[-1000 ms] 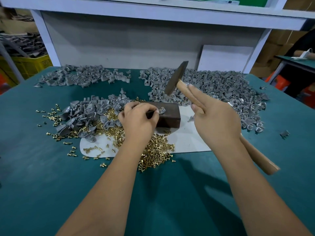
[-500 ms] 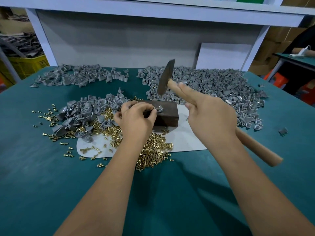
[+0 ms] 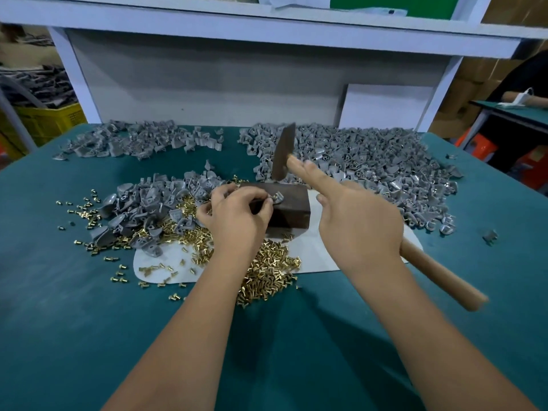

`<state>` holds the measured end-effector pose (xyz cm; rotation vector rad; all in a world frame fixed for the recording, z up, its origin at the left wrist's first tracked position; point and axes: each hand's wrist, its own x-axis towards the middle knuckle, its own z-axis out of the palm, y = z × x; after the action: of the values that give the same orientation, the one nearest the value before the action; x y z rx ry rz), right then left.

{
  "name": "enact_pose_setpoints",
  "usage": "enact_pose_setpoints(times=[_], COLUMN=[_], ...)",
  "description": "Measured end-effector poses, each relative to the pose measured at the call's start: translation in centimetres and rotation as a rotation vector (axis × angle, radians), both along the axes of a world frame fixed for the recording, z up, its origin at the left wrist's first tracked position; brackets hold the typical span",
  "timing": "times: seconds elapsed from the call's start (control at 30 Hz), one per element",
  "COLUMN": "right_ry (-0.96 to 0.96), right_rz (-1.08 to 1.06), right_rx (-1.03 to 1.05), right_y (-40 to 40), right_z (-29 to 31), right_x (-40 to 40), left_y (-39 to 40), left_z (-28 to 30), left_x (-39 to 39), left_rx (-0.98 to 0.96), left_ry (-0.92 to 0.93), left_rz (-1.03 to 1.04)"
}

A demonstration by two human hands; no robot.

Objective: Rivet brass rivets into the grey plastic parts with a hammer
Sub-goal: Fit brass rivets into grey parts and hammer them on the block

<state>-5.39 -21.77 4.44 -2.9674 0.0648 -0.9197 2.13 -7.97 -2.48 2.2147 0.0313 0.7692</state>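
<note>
My left hand (image 3: 237, 215) pinches a small grey plastic part (image 3: 276, 198) on top of a dark brown block (image 3: 292, 207). My right hand (image 3: 358, 223) grips the wooden handle of a hammer (image 3: 439, 274), index finger stretched along the handle. The dark hammer head (image 3: 284, 152) hangs upright just above the block's far edge. Loose brass rivets (image 3: 267, 271) lie heaped below my left wrist. A pile of grey parts (image 3: 154, 206) sits left of the block.
The block rests on a white sheet (image 3: 314, 256) on the teal table (image 3: 74, 307). Larger heaps of grey parts lie at the back right (image 3: 370, 161) and back left (image 3: 127, 142). A grey back panel and white shelf frame (image 3: 68, 69) close the far side.
The hammer head has tipped from a slant to nearly upright and come lower toward the block. My left hand stays on the grey part.
</note>
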Motion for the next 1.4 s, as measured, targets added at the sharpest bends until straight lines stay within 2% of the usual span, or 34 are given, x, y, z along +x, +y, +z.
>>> enact_pose_setpoints(times=[0.03,0.13,0.3,0.37,0.43,0.57,0.73,0.9,0.93,1.07,1.23,1.4], right_ry=[-0.012,0.008,-0.065,-0.01,0.02,-0.063,0.055,-0.197,-0.194,0.074,-0.129,0.093], right_rz=[0.002,0.053,-0.045,0.01,0.005,-0.082,0.011,-0.042,-0.049,0.024,-0.025,0.035], right_rx=[0.058,-0.029,0.04,-0.016,0.016,0.06,0.03,0.141,0.12,0.037,0.154,0.032], right_y=[0.2,0.0,0.9,0.9,0.5,1.1,0.9,1.0,1.0,0.8,0.6,0.7], right_z=[-0.3,-1.2,0.0,-0.9,-1.1,-0.5,-1.2,0.8,0.8,-0.9,0.0,-1.5], right_x=[-0.2,0.0,-0.4,-0.4,-0.2,-0.6,-0.4,-0.5,-0.5,-0.1,0.2,0.0], left_y=[0.0,0.0,-0.1,-0.1,-0.1,-0.1,-0.1,0.0,0.0,0.0,-0.2,0.0], left_z=[0.0,0.0,-0.2,-0.1,-0.1,-0.3,0.0,-0.1,-0.1,0.1,0.0,0.2], left_x=[0.0,0.0,0.1,0.2,0.1,0.1,-0.1,-0.1,-0.1,-0.1,-0.1,-0.2], left_rx=[-0.018,-0.01,-0.021,-0.004,0.002,0.007,0.0,0.009,0.007,-0.009,-0.027,-0.006], left_ry=[-0.016,-0.003,-0.018,-0.013,-0.003,-0.016,0.031,0.05,0.053,0.061,0.05,0.057], left_rz=[-0.002,0.0,0.002,0.012,0.014,0.005,0.01,-0.013,-0.016,-0.001,0.009,0.002])
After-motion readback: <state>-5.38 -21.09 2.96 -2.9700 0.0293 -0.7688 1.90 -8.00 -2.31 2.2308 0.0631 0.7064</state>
